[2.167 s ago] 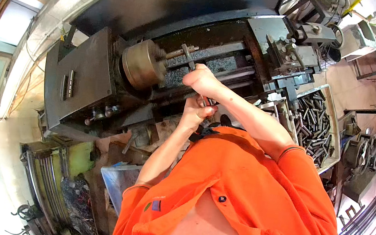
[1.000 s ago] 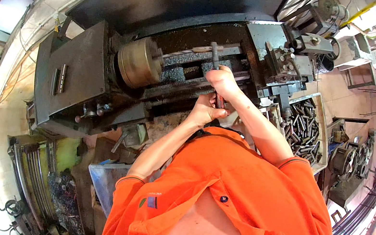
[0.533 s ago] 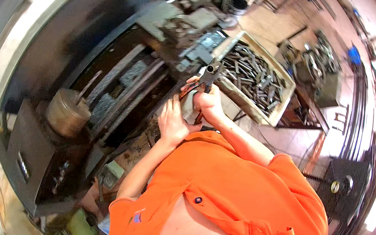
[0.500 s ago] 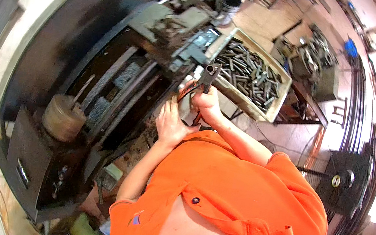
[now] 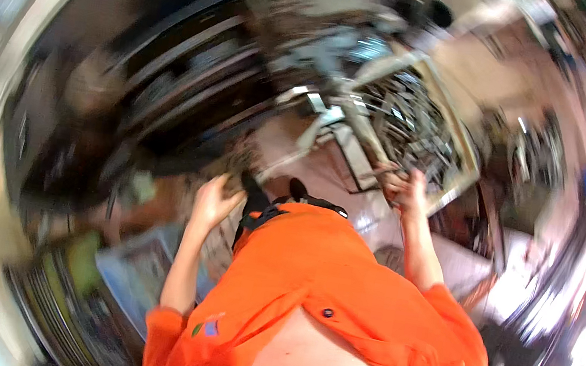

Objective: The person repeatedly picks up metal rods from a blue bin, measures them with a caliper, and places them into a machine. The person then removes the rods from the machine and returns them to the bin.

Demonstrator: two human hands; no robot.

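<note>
A heavily motion-blurred view looks down over a person in an orange shirt [image 5: 335, 303] standing at a dark metal-working machine [image 5: 170, 89]. The right hand [image 5: 404, 190] is stretched forward to the near edge of a tray of metal rods [image 5: 422, 130], its fingers curled around what seems to be a thin dark tool or rod, though the blur makes that hard to confirm. The left hand [image 5: 213, 201] hangs loosely open with nothing in it, fingers slightly bent, just below the machine's front and well apart from the tray.
</note>
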